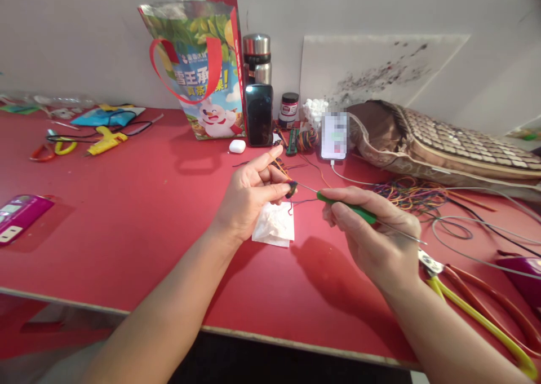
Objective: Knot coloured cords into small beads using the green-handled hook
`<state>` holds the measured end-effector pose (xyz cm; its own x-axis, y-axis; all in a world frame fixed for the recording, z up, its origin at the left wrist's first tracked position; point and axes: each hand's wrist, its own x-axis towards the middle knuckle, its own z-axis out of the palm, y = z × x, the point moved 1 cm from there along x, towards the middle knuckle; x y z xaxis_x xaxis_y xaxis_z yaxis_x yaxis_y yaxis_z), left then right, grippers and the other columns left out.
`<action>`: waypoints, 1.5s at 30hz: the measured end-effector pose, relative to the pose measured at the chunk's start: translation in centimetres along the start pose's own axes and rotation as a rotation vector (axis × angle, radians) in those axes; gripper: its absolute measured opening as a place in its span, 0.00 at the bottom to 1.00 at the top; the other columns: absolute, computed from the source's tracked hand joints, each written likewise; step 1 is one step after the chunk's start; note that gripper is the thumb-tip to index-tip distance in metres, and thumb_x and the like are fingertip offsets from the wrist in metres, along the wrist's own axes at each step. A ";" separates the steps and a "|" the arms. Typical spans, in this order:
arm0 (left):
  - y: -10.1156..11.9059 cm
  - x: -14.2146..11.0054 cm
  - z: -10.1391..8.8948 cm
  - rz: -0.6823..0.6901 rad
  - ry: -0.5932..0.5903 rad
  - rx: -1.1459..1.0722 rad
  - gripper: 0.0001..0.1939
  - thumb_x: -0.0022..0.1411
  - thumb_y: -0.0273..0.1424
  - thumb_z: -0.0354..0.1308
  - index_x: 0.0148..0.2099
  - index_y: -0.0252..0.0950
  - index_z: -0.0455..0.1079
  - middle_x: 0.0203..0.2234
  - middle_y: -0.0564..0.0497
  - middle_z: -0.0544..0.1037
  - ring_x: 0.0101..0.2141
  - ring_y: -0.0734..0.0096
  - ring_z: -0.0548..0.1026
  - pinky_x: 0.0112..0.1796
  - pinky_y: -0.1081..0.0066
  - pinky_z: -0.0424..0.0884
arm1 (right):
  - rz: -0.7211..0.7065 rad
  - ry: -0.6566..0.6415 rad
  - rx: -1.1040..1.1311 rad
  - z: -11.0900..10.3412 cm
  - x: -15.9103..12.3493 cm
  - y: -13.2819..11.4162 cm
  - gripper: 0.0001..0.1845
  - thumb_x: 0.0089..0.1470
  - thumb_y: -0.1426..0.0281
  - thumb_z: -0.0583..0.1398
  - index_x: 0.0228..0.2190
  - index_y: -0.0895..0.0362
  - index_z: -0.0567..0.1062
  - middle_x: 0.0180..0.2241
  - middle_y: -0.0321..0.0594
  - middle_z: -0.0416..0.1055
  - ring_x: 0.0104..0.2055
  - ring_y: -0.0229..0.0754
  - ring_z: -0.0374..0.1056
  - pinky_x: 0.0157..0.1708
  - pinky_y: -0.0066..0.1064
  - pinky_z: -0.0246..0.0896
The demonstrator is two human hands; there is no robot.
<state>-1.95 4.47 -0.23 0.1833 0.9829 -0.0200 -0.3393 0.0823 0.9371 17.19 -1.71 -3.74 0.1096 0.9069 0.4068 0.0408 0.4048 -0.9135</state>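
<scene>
A small dark crocheted piece [291, 189] is pinched between thumb and fingers of the left hand [249, 192], near a white tissue [274, 225] on the red table [169, 226]; orange yarn [282, 168] is stretched from the raised forefinger. A green-handled hook [357, 210] is grasped by the right hand [376, 234], its tip held at the piece

red table [135, 215] | yellow glue gun [107, 141] | white tissue [274, 227] | printed bag [196, 82] | thread tangle [409, 194]

This looks like a handicraft workspace, home or workshop unclear: tangled coloured threads [416, 195], a yellow glue gun [106, 141] and pliers [469, 313] share a red worktop [160, 215] against a plain wall [84, 40].
</scene>
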 end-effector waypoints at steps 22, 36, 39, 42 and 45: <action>0.0 0.0 0.0 0.001 0.045 0.007 0.36 0.46 0.22 0.74 0.60 0.33 0.79 0.25 0.55 0.79 0.26 0.74 0.71 0.30 0.71 0.65 | -0.009 0.010 -0.023 0.0 0.0 -0.1 0.09 0.64 0.69 0.68 0.45 0.47 0.88 0.33 0.39 0.81 0.33 0.42 0.74 0.33 0.36 0.70; -0.2 0.0 -0.1 0.050 0.026 0.001 0.30 0.50 0.25 0.74 0.58 0.38 0.82 0.26 0.56 0.77 0.25 0.76 0.68 0.29 0.70 0.64 | -0.008 -0.010 0.024 0.1 0.0 -0.2 0.12 0.64 0.73 0.68 0.45 0.45 0.88 0.34 0.37 0.81 0.34 0.40 0.73 0.34 0.34 0.68; -0.2 0.1 -0.1 0.069 0.035 0.027 0.30 0.51 0.25 0.73 0.58 0.39 0.82 0.26 0.56 0.77 0.26 0.75 0.68 0.30 0.71 0.64 | -0.009 -0.015 0.028 0.2 0.0 -0.2 0.14 0.65 0.74 0.68 0.46 0.44 0.88 0.34 0.36 0.81 0.34 0.39 0.73 0.34 0.32 0.68; -0.2 0.1 -0.1 0.106 0.038 0.072 0.29 0.51 0.24 0.72 0.57 0.40 0.83 0.26 0.57 0.78 0.28 0.75 0.70 0.34 0.71 0.67 | -0.003 -0.029 0.039 0.2 0.0 -0.2 0.16 0.65 0.75 0.67 0.46 0.43 0.88 0.34 0.35 0.81 0.34 0.37 0.73 0.34 0.31 0.68; -0.1 0.0 0.0 0.151 0.053 0.130 0.29 0.52 0.23 0.70 0.57 0.40 0.83 0.25 0.57 0.78 0.29 0.74 0.71 0.36 0.71 0.69 | -0.003 -0.036 0.039 0.3 0.0 -0.1 0.16 0.65 0.75 0.68 0.46 0.42 0.88 0.34 0.34 0.81 0.34 0.37 0.74 0.35 0.30 0.69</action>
<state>-1.91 4.50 -0.36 0.0896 0.9900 0.1094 -0.2363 -0.0855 0.9679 16.86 -1.71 -3.60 0.0741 0.9092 0.4098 0.0018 0.4108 -0.9117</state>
